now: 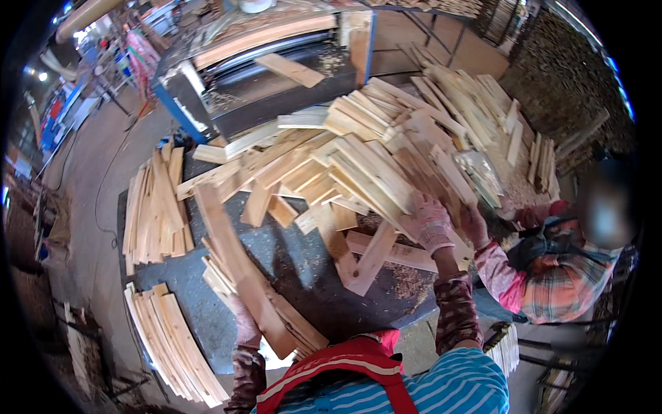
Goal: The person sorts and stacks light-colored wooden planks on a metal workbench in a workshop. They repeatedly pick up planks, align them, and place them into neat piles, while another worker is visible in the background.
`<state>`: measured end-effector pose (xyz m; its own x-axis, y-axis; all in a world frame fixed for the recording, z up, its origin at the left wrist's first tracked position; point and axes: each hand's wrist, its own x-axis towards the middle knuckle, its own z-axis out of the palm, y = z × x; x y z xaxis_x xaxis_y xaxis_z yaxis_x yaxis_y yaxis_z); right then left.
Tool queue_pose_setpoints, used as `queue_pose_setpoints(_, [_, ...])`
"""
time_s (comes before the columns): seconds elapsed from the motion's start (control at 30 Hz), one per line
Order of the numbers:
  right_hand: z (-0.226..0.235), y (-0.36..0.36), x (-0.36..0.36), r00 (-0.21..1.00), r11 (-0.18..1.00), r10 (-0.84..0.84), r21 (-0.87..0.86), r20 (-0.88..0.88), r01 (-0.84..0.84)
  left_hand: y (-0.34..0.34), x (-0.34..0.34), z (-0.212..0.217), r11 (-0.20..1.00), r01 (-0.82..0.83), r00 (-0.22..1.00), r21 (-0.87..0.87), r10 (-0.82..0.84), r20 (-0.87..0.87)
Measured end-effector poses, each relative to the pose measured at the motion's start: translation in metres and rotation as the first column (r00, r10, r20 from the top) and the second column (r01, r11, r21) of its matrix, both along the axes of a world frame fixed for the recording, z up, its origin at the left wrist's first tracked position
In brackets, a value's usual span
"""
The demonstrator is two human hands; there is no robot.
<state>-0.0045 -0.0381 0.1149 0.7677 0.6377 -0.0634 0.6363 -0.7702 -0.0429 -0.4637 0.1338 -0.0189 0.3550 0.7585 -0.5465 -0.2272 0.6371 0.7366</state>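
Observation:
My left hand (246,324), in a pale glove, is wrapped round the near part of a bundle of long wooden boards. The top board (243,265) slants from the table's near edge toward the pile, with other boards fanned beneath it. My right hand (429,222), gloved in pinkish white, reaches into the large heap of loose boards (303,176). It is closed at the near end of a light board (376,172); its fingertips are partly hidden. Below that hand, two boards (372,259) meet in a V on the dark table (296,262).
At the right, a co-worker in a plaid shirt (565,276) has a gloved hand (476,226) at the heap, close to my right hand. Stacked boards (172,345) line the table's left side, with another stack (155,207) beyond. A roller machine (276,62) stands behind the heap.

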Motion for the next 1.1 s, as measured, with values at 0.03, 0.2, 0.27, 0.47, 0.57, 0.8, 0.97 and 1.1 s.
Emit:
queue_pose_setpoints(0.03, [0.007, -0.003, -0.003, 0.999, 1.0, -0.015, -0.016, -0.032, 0.014, 0.004, 0.0, 0.007, 0.998, 0.009, 0.997, -0.062, -0.004, 0.08])
queue_pose_setpoints(0.2, [0.008, -0.029, -0.023, 0.993, 0.992, -0.113, -0.062, -0.034, 0.111, 0.003, 0.007, 0.006, 0.977, -0.023, 0.974, -0.211, 0.07, 0.216])
queue_pose_setpoints(0.27, [0.028, -0.034, -0.046, 0.982, 0.992, -0.121, -0.04, -0.148, 0.116, 0.001, -0.005, -0.015, 0.976, 0.064, 0.987, -0.207, -0.031, 0.156])
queue_pose_setpoints(0.47, [0.011, -0.076, -0.073, 0.873, 0.79, 0.029, 0.546, -0.487, 0.279, -0.038, 0.028, -0.051, 0.948, 0.224, 0.596, 0.227, 0.051, -0.801])
queue_pose_setpoints(0.57, [-0.007, -0.079, -0.072, 0.419, 0.433, 0.421, 0.584, -0.805, 0.687, -0.035, 0.019, -0.065, 0.972, 0.144, 0.507, 0.184, 0.087, -0.857])
queue_pose_setpoints(0.8, [-0.008, -0.081, -0.059, -0.015, 0.389, 0.652, 0.318, -0.758, 0.864, -0.05, 0.04, -0.015, 0.939, 0.276, 0.277, 0.204, 0.125, -0.953])
queue_pose_setpoints(0.97, [-0.009, -0.05, -0.098, 0.295, 0.514, 0.486, 0.542, -0.823, 0.664, -0.059, 0.123, 0.032, 0.864, 0.221, 0.927, 0.452, -0.041, -0.374])
queue_pose_setpoints(1.1, [-0.001, -0.055, -0.114, 0.705, 0.742, 0.585, 0.615, -0.401, -0.266, -0.11, 0.235, 0.12, 0.878, 0.458, 0.877, 0.143, -0.472, 0.089])
